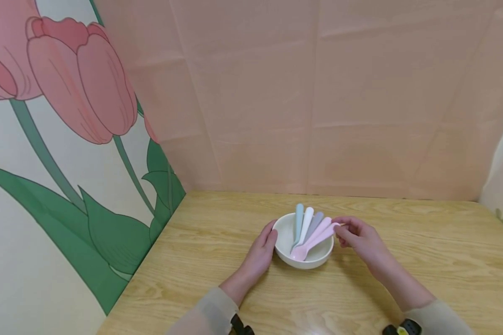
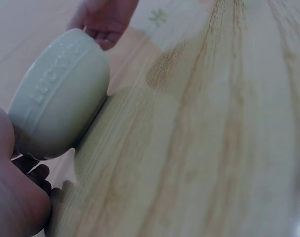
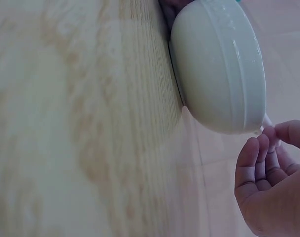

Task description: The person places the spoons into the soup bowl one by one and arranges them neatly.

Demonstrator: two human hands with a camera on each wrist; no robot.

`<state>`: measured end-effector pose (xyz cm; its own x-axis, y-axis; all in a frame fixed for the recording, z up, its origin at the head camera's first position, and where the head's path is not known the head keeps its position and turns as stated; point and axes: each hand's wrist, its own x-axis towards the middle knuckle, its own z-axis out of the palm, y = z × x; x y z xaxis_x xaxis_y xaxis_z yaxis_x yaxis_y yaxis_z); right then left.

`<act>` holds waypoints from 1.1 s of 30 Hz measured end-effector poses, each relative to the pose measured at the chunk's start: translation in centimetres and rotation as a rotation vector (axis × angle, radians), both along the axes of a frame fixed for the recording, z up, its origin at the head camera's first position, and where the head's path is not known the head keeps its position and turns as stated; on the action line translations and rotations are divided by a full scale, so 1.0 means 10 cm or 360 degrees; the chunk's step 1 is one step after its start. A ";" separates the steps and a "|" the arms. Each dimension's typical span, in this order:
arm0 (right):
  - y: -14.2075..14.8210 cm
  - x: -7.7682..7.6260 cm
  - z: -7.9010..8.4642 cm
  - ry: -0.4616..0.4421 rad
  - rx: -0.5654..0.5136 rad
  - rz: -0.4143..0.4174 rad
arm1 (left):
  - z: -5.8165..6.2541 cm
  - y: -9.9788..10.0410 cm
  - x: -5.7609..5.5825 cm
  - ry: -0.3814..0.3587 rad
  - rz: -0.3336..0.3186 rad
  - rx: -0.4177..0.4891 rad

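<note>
A white bowl (image 1: 303, 264) stands on the wooden table with several small spoons fanned out in it, handles over the far rim. The left hand (image 1: 261, 249) holds the bowl's left side, thumb at the rim and fingers round the outer wall. At the right rim, the right hand (image 1: 362, 239) pinches the handle end of a light pink spoon (image 1: 302, 252) between thumb and fingers. Beside that spoon lie another pink spoon (image 1: 322, 226), a greyish purple spoon (image 1: 316, 220), a white spoon (image 1: 308, 218) and a light blue spoon (image 1: 299, 216). In the right wrist view the bowl hides most of the pinched spoon.
The light wood table (image 1: 218, 232) extends to both sides of the bowl. A pink cloth backdrop (image 1: 318, 102) hangs behind its far edge. To the left stands a wall (image 1: 46, 204) with large tulips pictured on it.
</note>
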<state>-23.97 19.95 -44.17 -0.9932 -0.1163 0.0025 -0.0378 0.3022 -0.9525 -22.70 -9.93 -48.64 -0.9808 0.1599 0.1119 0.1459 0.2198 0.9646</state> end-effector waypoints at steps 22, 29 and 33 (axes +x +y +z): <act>0.02 -0.01 -0.02 0.0014 -0.0011 -0.0025 | 0.00 0.02 -0.02 -0.0033 0.0001 -0.0002; 0.04 0.01 0.00 0.0044 0.0027 -0.0039 | 0.02 0.02 -0.02 -0.0065 -0.0001 -0.0007; 0.05 0.04 0.03 0.0069 0.0088 -0.0056 | 0.02 0.01 -0.01 -0.0093 0.0029 -0.0017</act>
